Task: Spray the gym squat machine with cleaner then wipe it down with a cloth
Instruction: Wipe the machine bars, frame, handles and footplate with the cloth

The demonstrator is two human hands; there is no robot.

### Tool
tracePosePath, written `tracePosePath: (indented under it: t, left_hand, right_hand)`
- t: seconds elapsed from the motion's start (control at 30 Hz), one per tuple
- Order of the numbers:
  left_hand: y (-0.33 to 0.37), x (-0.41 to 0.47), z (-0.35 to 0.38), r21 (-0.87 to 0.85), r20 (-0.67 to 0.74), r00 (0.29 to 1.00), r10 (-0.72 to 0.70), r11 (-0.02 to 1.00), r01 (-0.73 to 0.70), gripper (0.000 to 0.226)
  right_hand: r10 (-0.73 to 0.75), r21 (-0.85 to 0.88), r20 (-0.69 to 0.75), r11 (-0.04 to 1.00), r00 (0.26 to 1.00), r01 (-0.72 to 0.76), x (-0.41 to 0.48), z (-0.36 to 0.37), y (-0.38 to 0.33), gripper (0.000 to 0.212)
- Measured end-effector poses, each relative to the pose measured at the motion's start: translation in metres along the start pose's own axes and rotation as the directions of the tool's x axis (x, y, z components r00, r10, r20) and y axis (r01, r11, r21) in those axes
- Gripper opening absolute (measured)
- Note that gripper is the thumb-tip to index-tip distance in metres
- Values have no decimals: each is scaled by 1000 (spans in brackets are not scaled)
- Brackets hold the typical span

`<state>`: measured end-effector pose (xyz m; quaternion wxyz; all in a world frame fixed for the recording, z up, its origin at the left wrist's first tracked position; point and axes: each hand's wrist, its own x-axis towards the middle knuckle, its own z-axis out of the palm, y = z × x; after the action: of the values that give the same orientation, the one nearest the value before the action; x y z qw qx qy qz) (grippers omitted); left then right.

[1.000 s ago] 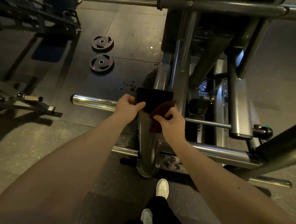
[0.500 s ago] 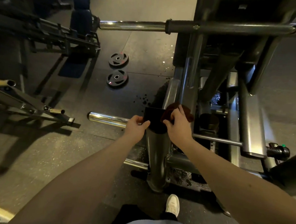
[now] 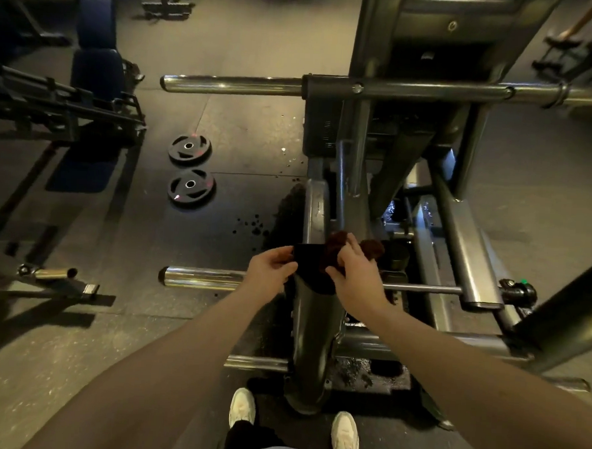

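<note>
At the near end of the squat machine, head of the curved grey upright: one black pad, under wiping. Left grip: bare hand, thumb and curled fingers pinching the pad's left edge, apparently to steady it against the rubbing. Right grip: bare hand closed on the cloth, a dark red-brown rag bunched under the fingers and pressed to the pad's right side, with a loose lobe showing past the knuckles; the bunching likely gives a thicker wiping face and stops the rag snagging in the frame. Both forearms reach in from the bottom of view, the person standing astride the upright's foot with white shoes either side, which puts the work straight ahead. Dark spots on the floor beside the frame look like wet droplets, so spraying is judged already done hereabouts; wiping is the step in hand, with most of the rails and bars probably yet to cover. Spray bottle: not in view. Also present: chrome peg jutting left just beyond the grips; longer chrome bar higher up; two weight plates flat on the floor, well apart from the work.
</note>
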<state>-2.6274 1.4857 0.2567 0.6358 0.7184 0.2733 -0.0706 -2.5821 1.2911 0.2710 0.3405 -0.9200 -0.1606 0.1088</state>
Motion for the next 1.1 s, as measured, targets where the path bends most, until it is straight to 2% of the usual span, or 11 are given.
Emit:
tracePosePath:
  t: [0.07, 0.2, 0.27, 0.4, 0.5, 0.6, 0.73, 0.87, 0.93, 1.03, 1.1]
  left_hand:
    - [-4, 6, -12, 11, 42, 999, -9, 1000, 9, 32]
    - [-8, 15, -49, 26, 133, 991, -34, 999, 30, 24]
    - [-12, 20, -69, 27, 165, 985, -45, 999, 41, 22]
    - [-21, 18, -104, 37, 194, 981, -21, 999, 14, 21]
    - [-26, 8, -117, 83, 271, 963, 13, 996, -37, 20]
    - [-27, -6, -124, 110, 372, 928, 19, 992, -65, 24]
    - [-19, -33, -133, 108, 487, 873, 10, 992, -71, 26]
    - [-24, -47, -139, 73, 452, 891, -33, 997, 0, 21]
    - [-27, -53, -142, 88, 452, 891, -48, 996, 9, 24]
    - [-30, -65, -143, 168, 519, 854, -39, 984, -57, 23]
    - [-34, -74, -141, 224, 512, 859, -19, 968, -112, 18]
  right_hand:
    - [-27, -35, -26, 999, 999, 26, -5, 19, -19, 23]
    - [-99, -60, 39, 993, 994, 101, -12, 52, -53, 31]
    - [-35, -3, 28, 999, 999, 35, -18, 61, -67, 29]
    - [155, 239, -33, 961, 987, -142, -40, 69, -92, 27]
    - [272, 416, -90, 884, 958, -211, -57, 76, -113, 26]
    - [369, 515, -75, 810, 926, -281, -68, 85, -126, 26]
    - [480, 706, 67, 597, 875, -381, -80, 93, -137, 21]
    - [488, 784, 158, 466, 858, -410, -92, 97, -141, 23]
    - [491, 777, 184, 459, 852, -432, -100, 96, -141, 30]
    - [505, 741, 173, 499, 846, -449, -115, 94, -142, 37]
    - [512, 725, 160, 520, 844, -452, -128, 94, -140, 38]
